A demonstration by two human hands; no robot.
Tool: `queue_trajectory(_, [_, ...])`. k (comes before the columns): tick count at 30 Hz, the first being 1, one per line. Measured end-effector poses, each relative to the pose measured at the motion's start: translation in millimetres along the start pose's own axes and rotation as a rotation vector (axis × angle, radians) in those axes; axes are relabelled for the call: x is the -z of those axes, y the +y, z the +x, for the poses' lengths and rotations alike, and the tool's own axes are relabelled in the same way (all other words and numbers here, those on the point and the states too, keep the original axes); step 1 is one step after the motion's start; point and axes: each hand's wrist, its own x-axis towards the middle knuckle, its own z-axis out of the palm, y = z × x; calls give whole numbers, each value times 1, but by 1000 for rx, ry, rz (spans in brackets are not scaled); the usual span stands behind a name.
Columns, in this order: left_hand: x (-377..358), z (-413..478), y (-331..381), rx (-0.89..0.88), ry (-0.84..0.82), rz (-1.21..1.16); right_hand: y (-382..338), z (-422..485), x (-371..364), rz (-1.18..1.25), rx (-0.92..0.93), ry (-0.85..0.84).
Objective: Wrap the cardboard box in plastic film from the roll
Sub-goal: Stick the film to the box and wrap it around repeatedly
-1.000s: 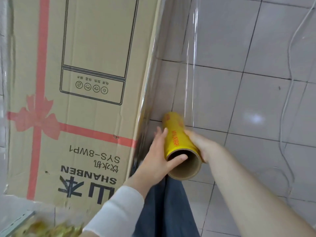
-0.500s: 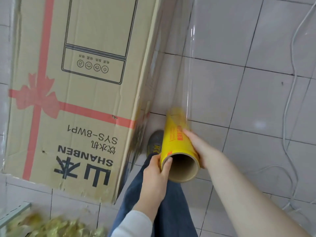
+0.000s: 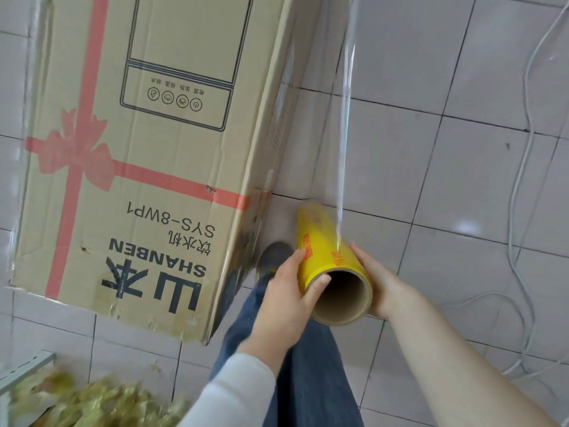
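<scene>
A tall cardboard box [image 3: 147, 167] with a red printed ribbon and black lettering stands on the tiled floor at the left. Just right of its lower corner I hold the yellow film roll [image 3: 331, 260], its open cardboard core facing me. My left hand [image 3: 286, 300] grips the roll's left side, the thumb hooked over the core's rim. On the roll's right side my right hand [image 3: 378, 282] wraps around it. A sheet of clear plastic film [image 3: 345, 118] stretches from the roll up along the box's right side.
White cables [image 3: 520, 186] trail over the tiles at the right. My jeans leg [image 3: 308, 365] and a grey shoe [image 3: 274, 254] are beside the box's corner. Blurred yellow-green foliage [image 3: 92, 402] and a metal frame [image 3: 24, 368] lie at the lower left.
The roll and both hands have drawn back toward me, away from the box's side. My left thumb now hooks over the core's rim. My foot has come into view by the box corner.
</scene>
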Motion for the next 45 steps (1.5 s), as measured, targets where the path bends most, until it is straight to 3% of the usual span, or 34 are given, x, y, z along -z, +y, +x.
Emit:
queue_trajectory(3, [-9, -31, -16, 131, 51, -112, 12, 3, -11, -116, 12, 42])
queue_trajectory(6, [-3, -46, -36, 159, -84, 9, 26, 9, -25, -332, 142, 166])
queue_trajectory(10, [17, -28, -38, -7, -264, 124, 43, 17, -35, -371, 101, 149])
queue_trajectory(13, [22, -7, -30, -169, -377, 346, 46, 18, -37, -260, 87, 94])
queue_trajectory(16, [24, -4, -37, -195, -316, 341, 57, 19, -29, -112, 90, 67])
queue_trajectory(20, [26, -24, -61, -32, -133, 74, 85, 24, -25, 93, 62, 41])
queue_trajectory(23, [21, -54, -83, 95, -80, -4, 107, 28, -41, 53, 43, 34])
queue_trajectory(27, [27, -72, -110, 135, -182, 161, 125, 40, -52, -141, 132, 95])
queue_trajectory(32, [24, -52, -102, -27, -320, 328, 138, 48, -55, -213, 163, 96])
queue_trajectory(36, [19, -45, -96, -116, -295, 463, 137, 47, -42, -222, 161, 83])
queue_trajectory(39, [14, -61, -107, -82, -217, 353, 148, 42, -30, -185, 118, 103])
queue_trajectory(43, [9, -86, -127, 48, -162, 101, 163, 49, -33, 51, 54, 0])
queue_trajectory(45, [8, -94, -142, 144, -171, 40, 165, 56, -45, 25, 100, 80])
